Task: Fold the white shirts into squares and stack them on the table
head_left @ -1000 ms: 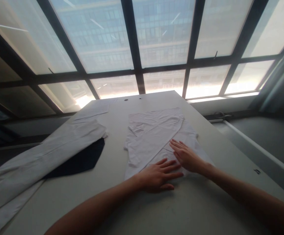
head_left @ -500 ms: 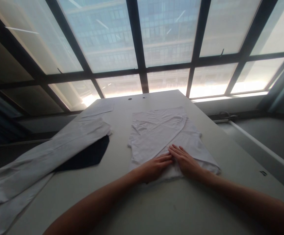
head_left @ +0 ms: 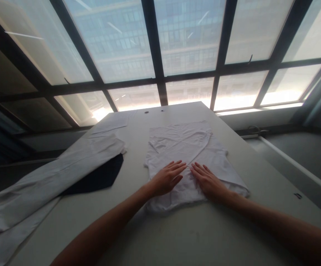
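Left hand [head_left: 167, 178] and right hand [head_left: 208, 181] rest palm-down, fingers outstretched, gripping nothing, on white garment [head_left: 174, 149] atop table [head_left: 135, 159], layers laid out mostly flat, wrinkles and bunched near edge remaining.

Hands [head_left: 166, 180] on white garment [head_left: 180, 147], possibly shirt

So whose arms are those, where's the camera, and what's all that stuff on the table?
They belong to a person, not a robot! The camera is worn on their head, looking forward and down, so the arms reach in from the bottom. The left hand and right hand rest, fingers stretched out, on a creased white garment. Neither hand is gripping anything. On the white table, to the left, lies a long white cloth, with a dark navy cloth peeking out from under it.
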A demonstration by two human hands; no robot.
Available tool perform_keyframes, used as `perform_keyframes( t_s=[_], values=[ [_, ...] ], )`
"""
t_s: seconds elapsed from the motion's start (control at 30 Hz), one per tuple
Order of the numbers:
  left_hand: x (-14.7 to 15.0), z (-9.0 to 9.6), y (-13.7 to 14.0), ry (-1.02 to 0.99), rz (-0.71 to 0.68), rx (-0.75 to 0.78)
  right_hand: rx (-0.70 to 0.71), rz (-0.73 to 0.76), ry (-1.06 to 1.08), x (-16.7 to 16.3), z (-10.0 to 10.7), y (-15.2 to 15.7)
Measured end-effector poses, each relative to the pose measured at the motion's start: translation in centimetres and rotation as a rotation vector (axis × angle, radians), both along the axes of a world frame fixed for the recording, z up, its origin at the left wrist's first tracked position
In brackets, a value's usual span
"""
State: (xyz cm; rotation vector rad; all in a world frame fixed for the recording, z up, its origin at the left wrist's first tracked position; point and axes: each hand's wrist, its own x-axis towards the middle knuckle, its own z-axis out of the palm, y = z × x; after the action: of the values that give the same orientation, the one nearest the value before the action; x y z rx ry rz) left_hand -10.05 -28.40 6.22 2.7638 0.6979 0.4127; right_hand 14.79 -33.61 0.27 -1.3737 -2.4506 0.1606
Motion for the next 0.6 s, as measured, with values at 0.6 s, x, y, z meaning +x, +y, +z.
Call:
perform_keyframes(
  t_s=[0.6],
  values=[
    [-0.4, -3.7, 0.8, 0.177, -0.039, 0.003, 0.037, 0.002, 0.014, -1.7, 2.1, -1.4]
  ],
)
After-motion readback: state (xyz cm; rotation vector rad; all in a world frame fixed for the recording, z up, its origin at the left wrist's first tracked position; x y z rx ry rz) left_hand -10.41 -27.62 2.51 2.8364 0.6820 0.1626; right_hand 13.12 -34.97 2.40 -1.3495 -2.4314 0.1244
